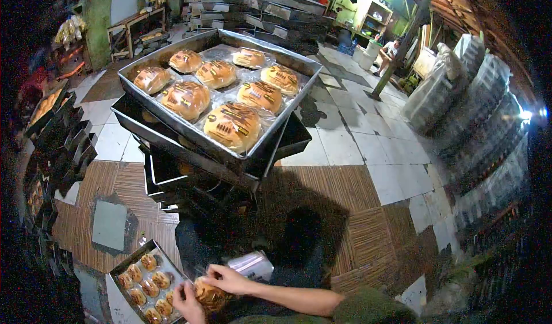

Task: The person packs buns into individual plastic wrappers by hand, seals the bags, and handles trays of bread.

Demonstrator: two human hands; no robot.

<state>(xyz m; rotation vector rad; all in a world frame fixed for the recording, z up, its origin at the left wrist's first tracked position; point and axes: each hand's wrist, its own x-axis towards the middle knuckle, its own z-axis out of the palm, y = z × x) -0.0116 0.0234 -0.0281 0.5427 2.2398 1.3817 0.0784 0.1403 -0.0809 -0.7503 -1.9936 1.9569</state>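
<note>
A bread bun in a clear printed wrapper (210,294) is between my two hands, low in the view. My left hand (188,304) has its fingers closed at the bun's left side. My right hand (227,279) pinches at the top of the wrapper. Just behind my right hand lies a stack of clear plastic wrappers (251,265). To the left, a low metal tray (161,253) holds several wrapped buns. Higher up, a large metal tray (284,114) with several wrapped buns (232,127) rests on a stack of dark trays.
Dark trays (49,114) with bread stand at the left edge. More trays (287,13) are stacked at the back. Large plastic-covered bundles (477,117) line the right side, near a wooden post (397,59). A person (389,52) sits far back.
</note>
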